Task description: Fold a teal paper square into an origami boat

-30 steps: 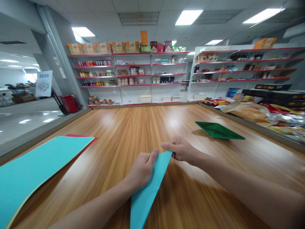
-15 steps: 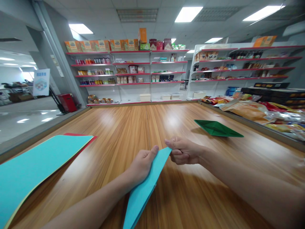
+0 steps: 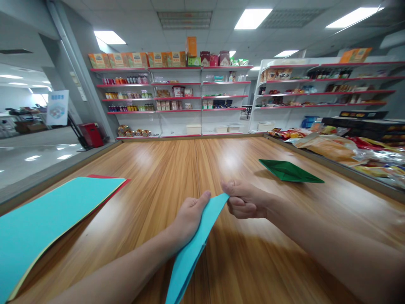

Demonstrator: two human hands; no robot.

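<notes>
A folded sheet of light blue paper [image 3: 198, 242] is held above the table, its long narrow shape slanting from the bottom edge up to the right. My left hand [image 3: 189, 219] grips its left side, thumb on top and the other fingers mostly hidden. At the paper's upper right corner, my right hand [image 3: 245, 198] is closed in a pinch, with the fingers curled under. The lower right edge of the paper gapes a little, showing its layers. Right of my hands rests a folded green paper piece [image 3: 289, 171], shaped like a shallow boat.
A stack of coloured sheets [image 3: 60, 211], blue on top with yellow and red beneath, lies on the left of the wooden table [image 3: 158, 169]. Packaged snacks [image 3: 332, 147] fill the right side beyond the table's raised edge. Stocked shelves [image 3: 177, 90] stand behind.
My right hand has turned at the paper's corner, its curled fingers now showing below. The paper has tilted, and its lower right edge has parted slightly. My left hand keeps its grip.
</notes>
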